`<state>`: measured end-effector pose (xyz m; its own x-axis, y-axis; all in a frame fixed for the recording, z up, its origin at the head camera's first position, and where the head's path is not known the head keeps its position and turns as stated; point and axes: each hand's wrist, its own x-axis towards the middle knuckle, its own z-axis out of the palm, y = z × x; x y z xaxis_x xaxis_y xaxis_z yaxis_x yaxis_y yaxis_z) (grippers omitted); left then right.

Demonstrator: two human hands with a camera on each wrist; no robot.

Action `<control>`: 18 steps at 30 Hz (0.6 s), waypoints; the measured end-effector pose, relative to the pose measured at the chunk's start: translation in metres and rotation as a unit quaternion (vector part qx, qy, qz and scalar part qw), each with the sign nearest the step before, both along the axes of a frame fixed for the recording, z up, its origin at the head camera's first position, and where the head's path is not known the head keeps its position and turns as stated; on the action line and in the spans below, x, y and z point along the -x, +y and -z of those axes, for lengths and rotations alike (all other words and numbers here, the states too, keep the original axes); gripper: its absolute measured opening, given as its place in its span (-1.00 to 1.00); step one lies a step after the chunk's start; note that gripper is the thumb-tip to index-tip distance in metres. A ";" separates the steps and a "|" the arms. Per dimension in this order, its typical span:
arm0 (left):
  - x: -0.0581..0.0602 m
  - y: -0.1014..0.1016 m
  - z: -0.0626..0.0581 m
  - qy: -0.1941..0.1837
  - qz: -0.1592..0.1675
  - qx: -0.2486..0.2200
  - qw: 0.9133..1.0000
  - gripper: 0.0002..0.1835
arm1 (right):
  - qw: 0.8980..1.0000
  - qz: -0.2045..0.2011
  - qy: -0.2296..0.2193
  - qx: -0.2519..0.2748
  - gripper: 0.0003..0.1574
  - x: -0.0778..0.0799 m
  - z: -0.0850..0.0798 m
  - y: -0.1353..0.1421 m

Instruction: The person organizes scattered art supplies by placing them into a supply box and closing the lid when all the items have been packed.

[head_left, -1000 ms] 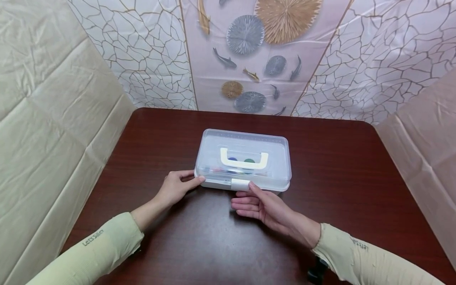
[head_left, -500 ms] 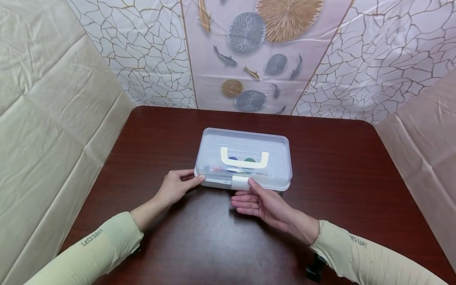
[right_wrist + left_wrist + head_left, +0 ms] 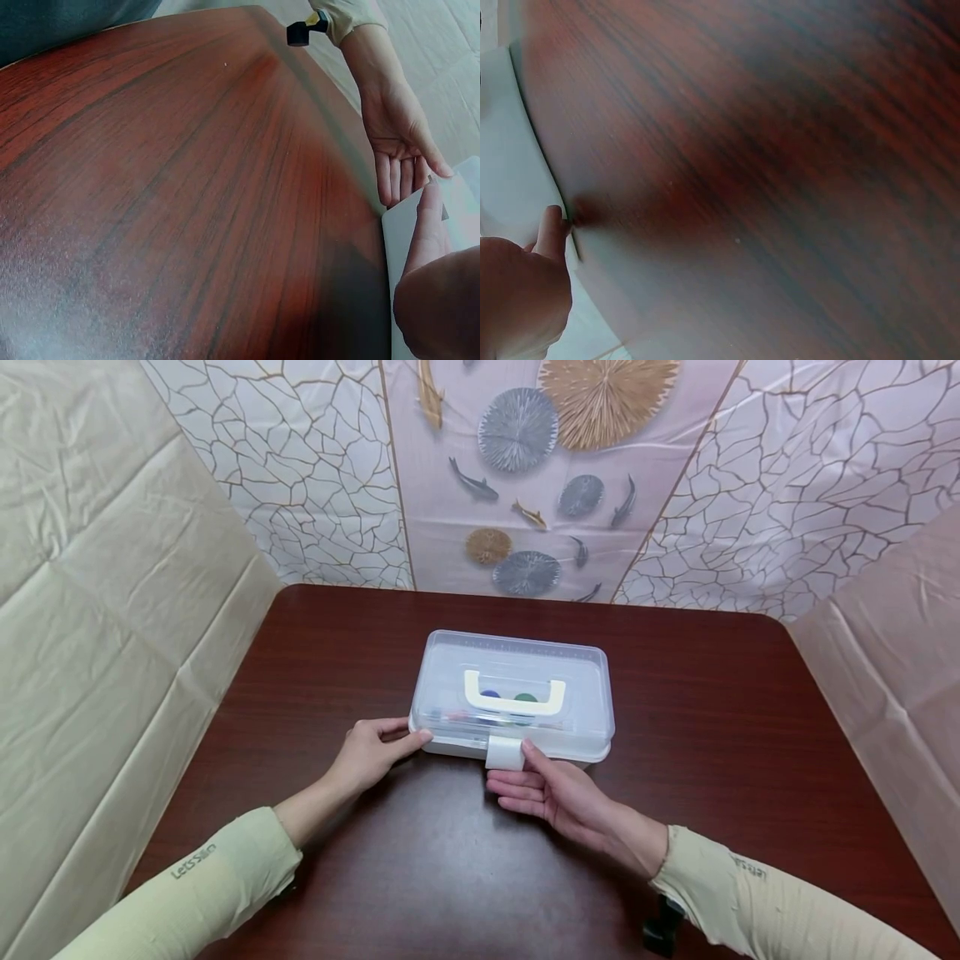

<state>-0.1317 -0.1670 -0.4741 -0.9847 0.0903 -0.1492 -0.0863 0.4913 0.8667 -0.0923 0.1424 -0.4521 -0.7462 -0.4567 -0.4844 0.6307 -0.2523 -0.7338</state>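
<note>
A translucent plastic storage box [image 3: 585, 672] with a white carry handle [image 3: 555, 697] on its closed lid stands on the table. Round blue and green shapes and some thin coloured items show dimly through it. My left hand [image 3: 367, 756] grips its front left corner, thumb on the front rim and fingers along the side. With the thumb at its right edge and a finger underneath, my right hand [image 3: 573, 802] pinches the white front latch [image 3: 505, 754], which tilts outward. The left wrist view shows my left hand [image 3: 525, 300] against the pale box wall [image 3: 514, 150].
The dark red-brown wooden table [image 3: 337, 643] has rounded back corners. Behind it hangs a patterned backdrop [image 3: 450, 543] with fish and round motifs. Beige cloth [image 3: 112, 610] walls in the left side, and similar cloth [image 3: 892, 652] the right.
The latch has swung outward and down from the box front, with my right thumb and fingers following it slightly. My left hand and the box have stayed put.
</note>
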 end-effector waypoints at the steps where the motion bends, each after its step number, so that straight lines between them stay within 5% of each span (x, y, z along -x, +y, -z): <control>1: 0.000 0.000 0.000 0.001 0.000 0.002 1.000 -0.40 | 1.000 0.002 -0.001 -0.001 -0.21 0.000 0.001 0.000; 18: -0.001 0.001 0.000 0.006 0.003 0.001 1.000 -0.41 | 1.000 0.026 -0.006 -0.010 -0.06 -0.002 0.010 -0.002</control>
<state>-0.1309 -0.1665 -0.4737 -0.9860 0.0953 -0.1367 -0.0725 0.4935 0.8667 -0.0900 0.1404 -0.4616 -0.7626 -0.4080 -0.5020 0.6260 -0.2696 -0.7317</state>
